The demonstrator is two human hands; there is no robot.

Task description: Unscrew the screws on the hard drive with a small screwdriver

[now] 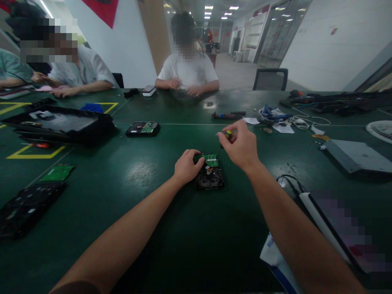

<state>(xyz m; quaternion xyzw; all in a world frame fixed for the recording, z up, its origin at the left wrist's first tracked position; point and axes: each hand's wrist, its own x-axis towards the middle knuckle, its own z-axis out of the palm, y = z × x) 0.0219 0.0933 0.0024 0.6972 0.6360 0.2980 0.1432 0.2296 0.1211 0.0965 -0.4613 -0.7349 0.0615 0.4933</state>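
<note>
A black hard drive [210,176] with a green circuit board on top lies on the dark green table [159,228] in front of me. My left hand [186,166] rests on the drive's left edge and holds it down. My right hand [241,146] grips a small screwdriver [227,134] with a yellow and black handle, its tip pointing down at the far right corner of the circuit board.
A second hard drive [143,128] lies further left, beside a dark laptop-like case [61,124]. A loose green board [57,172] and a black panel [26,208] sit at the left. Cables [290,118], a grey metal panel [358,155] and tools lie right. Several people sit across the table.
</note>
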